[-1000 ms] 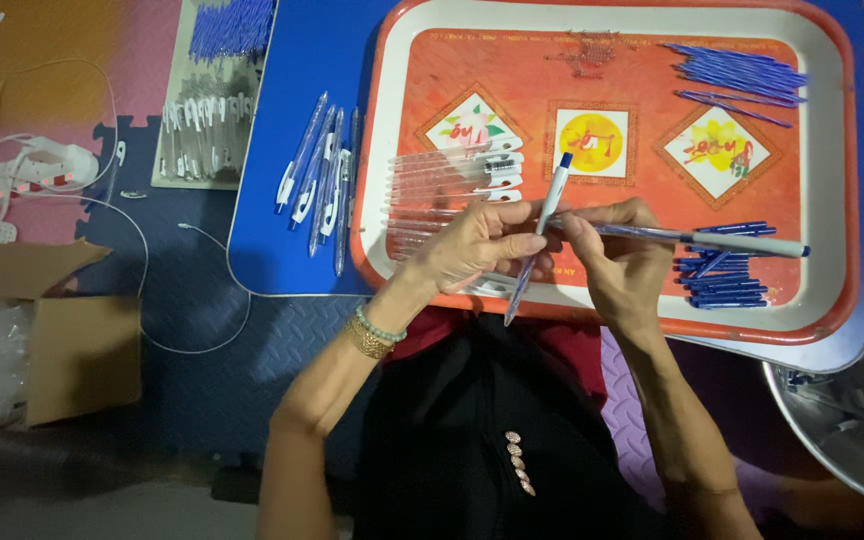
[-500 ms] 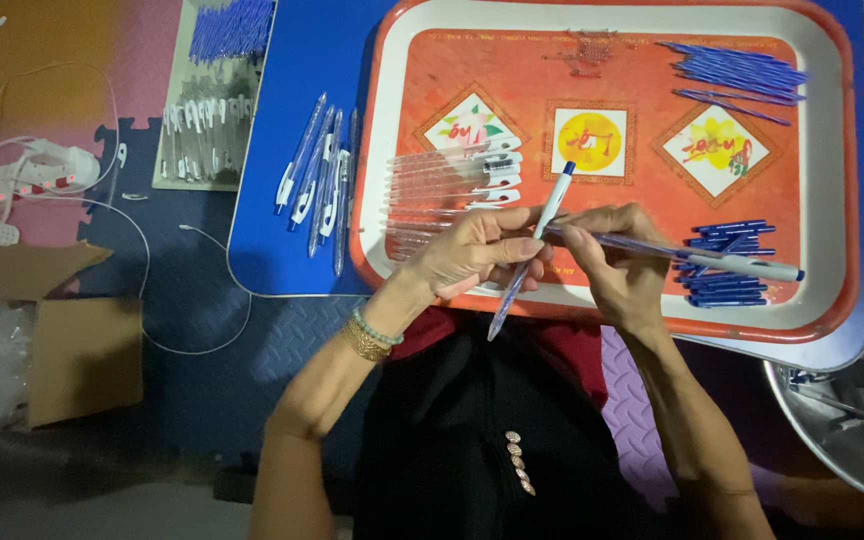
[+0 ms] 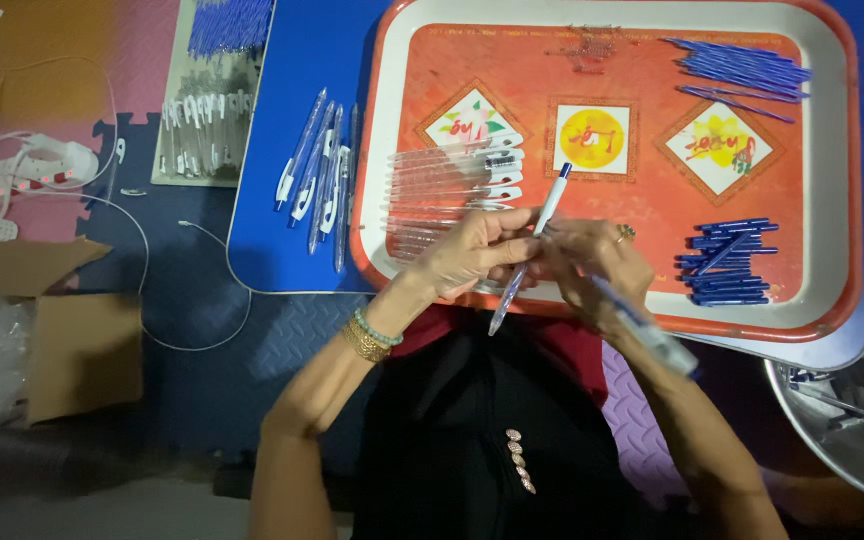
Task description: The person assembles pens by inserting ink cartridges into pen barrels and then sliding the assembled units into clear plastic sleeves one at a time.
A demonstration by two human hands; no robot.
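Holding one pen (image 3: 530,252) upright over the tray's (image 3: 832,180) near edge, the left hand (image 3: 472,255) pinches it; the right hand (image 3: 592,265) grasps a second, blurred pen (image 3: 652,335).

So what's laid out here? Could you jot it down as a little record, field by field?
Left hand: left hand pinches a clear pen barrel with a blue tip
Right hand: right hand grips a blurred blue-and-clear pen part
Surface: orange-red rectangular tray with a white rim
On tray: row of clear pen barrels, thin blue refills, short blue caps
Beside tray: finished pens on blue board
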